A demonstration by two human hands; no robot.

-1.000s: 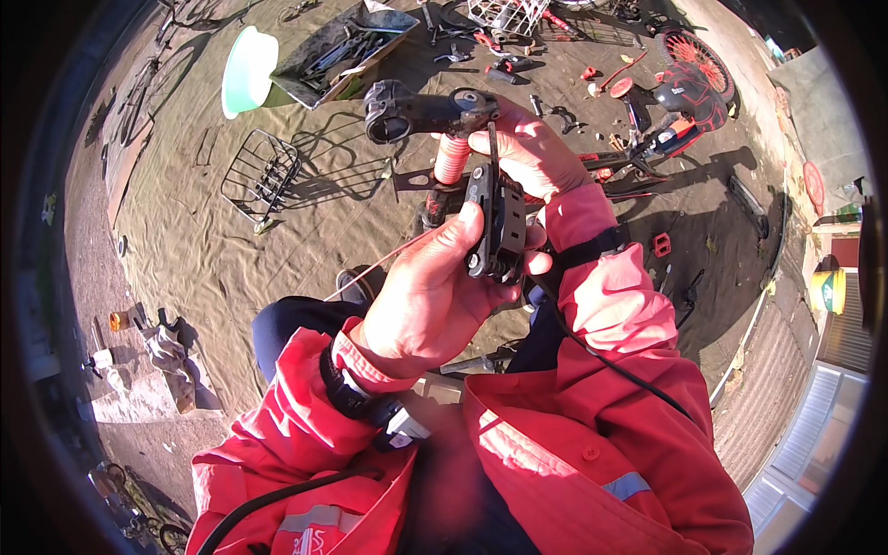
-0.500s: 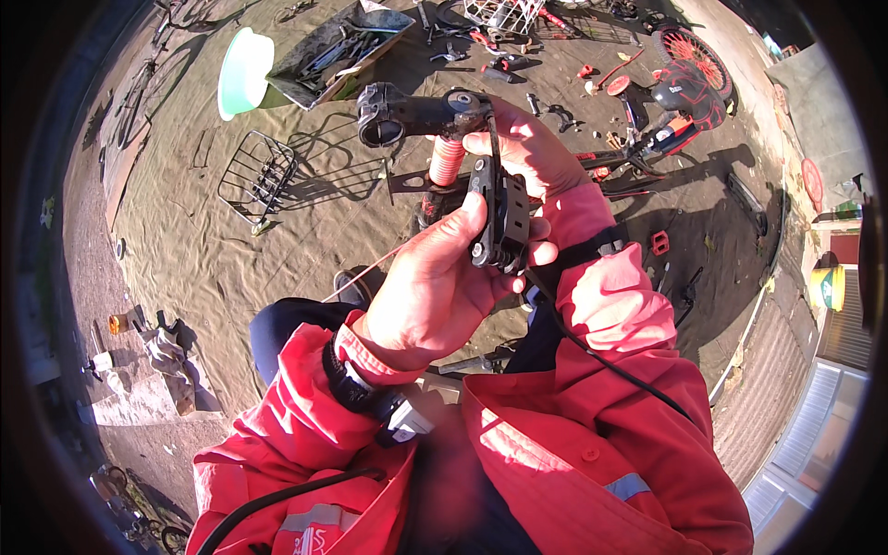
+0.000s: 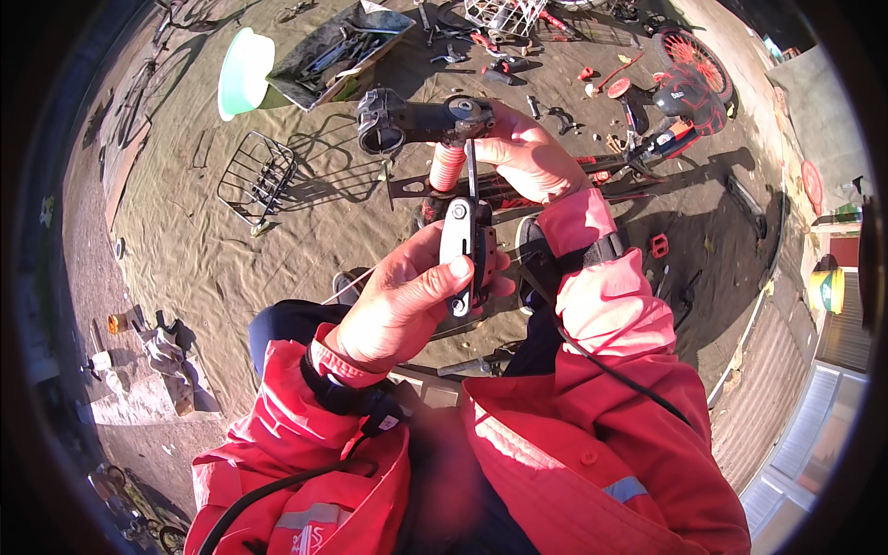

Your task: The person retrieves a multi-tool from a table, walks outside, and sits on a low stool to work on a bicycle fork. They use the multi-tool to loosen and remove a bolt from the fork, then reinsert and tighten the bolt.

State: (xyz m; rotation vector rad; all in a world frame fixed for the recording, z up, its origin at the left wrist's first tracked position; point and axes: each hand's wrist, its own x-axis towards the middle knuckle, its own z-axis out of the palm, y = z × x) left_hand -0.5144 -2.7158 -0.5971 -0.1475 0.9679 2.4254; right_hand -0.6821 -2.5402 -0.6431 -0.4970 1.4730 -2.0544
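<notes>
My left hand (image 3: 393, 301) is closed around a folding multi-tool (image 3: 457, 236) with a pale side plate, the thumb pressed on its lower part. From the tool a thin key (image 3: 474, 171) points up to the underside of a black bicycle stem (image 3: 421, 123); whether its tip sits in a bolt I cannot tell. My right hand (image 3: 535, 159) grips the stem's right end from behind, with its fingers partly hidden there. Below the stem is a red ribbed column (image 3: 448, 168), and under that the black-and-red bicycle frame (image 3: 499, 192) stretches to the right.
A black wire basket (image 3: 257, 180) lies to the left on the ground cloth. Farther off are a tool-filled tray (image 3: 388, 22) and a pale green basin (image 3: 245, 74). A saddle (image 3: 689, 97), a red-spoked wheel (image 3: 696, 57) and a red pedal (image 3: 659, 245) lie to the right.
The multi-tool has turned in my left hand so its pale side faces up, and the hand has moved slightly down and left. My right hand stays at the stem.
</notes>
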